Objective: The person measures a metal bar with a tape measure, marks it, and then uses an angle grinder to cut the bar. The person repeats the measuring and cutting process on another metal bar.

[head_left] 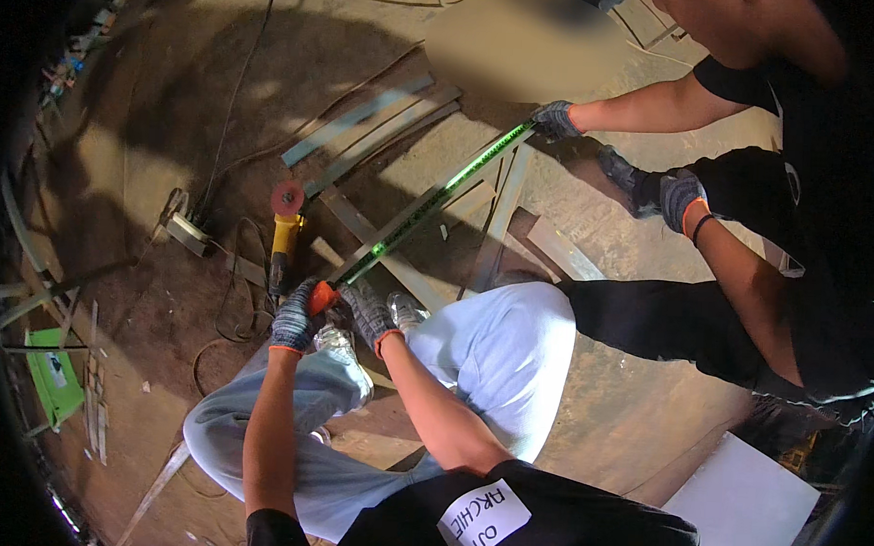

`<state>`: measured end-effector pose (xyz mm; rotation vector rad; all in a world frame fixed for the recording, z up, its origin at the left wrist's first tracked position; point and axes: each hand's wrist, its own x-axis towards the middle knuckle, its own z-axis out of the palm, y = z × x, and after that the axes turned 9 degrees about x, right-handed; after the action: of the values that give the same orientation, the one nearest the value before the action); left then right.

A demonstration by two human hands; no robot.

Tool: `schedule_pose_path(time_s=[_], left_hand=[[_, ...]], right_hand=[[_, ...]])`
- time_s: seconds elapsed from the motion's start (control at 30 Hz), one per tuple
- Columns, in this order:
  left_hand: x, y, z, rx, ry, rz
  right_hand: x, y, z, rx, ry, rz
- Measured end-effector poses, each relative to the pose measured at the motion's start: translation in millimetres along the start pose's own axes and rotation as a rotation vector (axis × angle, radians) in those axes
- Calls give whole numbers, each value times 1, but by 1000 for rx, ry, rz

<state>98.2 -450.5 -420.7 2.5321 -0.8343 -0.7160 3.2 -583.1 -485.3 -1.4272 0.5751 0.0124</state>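
An orange tape measure [323, 297] is gripped in my gloved left hand [295, 318]. From it the green blade [428, 207] stretches up and right along a long, narrow metal bar [359, 255]. My gloved right hand [366, 311] is closed at the near end of the bar, beside the tape case; its fingertips are partly hidden. At the far end, a co-worker's gloved hand [556, 121] holds the blade and bar together. The co-worker's other gloved hand [680, 197] rests by their knee.
A yellow angle grinder [286, 231] with a red disc lies left of the bar. Several metal strips [361, 116] and a wider metal piece [565, 249] are on the floor. Cords [233, 102] trail about. A green item [54, 380] lies far left, a white panel [742, 505] lower right.
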Motion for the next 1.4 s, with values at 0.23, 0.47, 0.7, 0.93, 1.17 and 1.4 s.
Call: schedule_pose_path(time_s=[0.23, 0.47, 0.7, 0.93, 1.17, 1.4], left_hand=[[11, -34, 27, 85, 97, -50], [17, -38, 42, 88, 43, -111], [10, -28, 51, 178, 124, -133], [25, -9, 34, 257, -38, -232], [26, -7, 32, 305, -11, -187], [61, 31, 27, 335, 51, -83]], right_hand=[[-29, -200, -87, 217, 77, 86], [-31, -258, -231, -63, 206, -148], [46, -74, -201, -863, -313, -185], [48, -29, -128, -1075, -289, -34], [39, -25, -117, -1141, -211, -69], [41, -16, -112, -1223, -216, 36]])
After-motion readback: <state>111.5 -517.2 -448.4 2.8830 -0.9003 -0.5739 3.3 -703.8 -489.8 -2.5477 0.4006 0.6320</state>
